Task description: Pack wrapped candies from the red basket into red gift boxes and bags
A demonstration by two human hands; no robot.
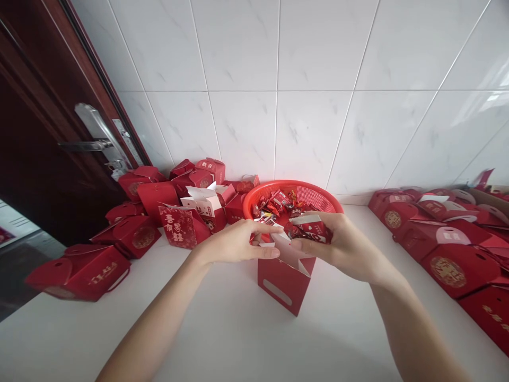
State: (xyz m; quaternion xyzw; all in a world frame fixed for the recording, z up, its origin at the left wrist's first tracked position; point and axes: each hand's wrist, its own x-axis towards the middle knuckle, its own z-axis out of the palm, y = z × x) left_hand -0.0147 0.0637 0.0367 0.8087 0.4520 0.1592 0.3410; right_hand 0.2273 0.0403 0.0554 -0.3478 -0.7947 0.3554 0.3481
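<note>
In front of me on the white counter stands a red gift box [280, 284] with its top flaps raised. Thumb and index finger of my left hand [234, 243] close on the box's upper left edge. My right hand [350, 246] is above the box's right side, its thumb and fingers around a small red packet [314, 229] with white marks. Right behind the box is a red plastic basket [318, 192] with wrapped candies [280, 200] inside. My hands partly hide the box opening and the basket's front.
Many red gift boxes [139, 233] crowd the left, some with open flaps, such as a white-lined box [204, 201]. Another row of closed red boxes [447, 270] runs along the right. A tiled wall [314, 127] rises behind; a dark door [43, 122] is at left.
</note>
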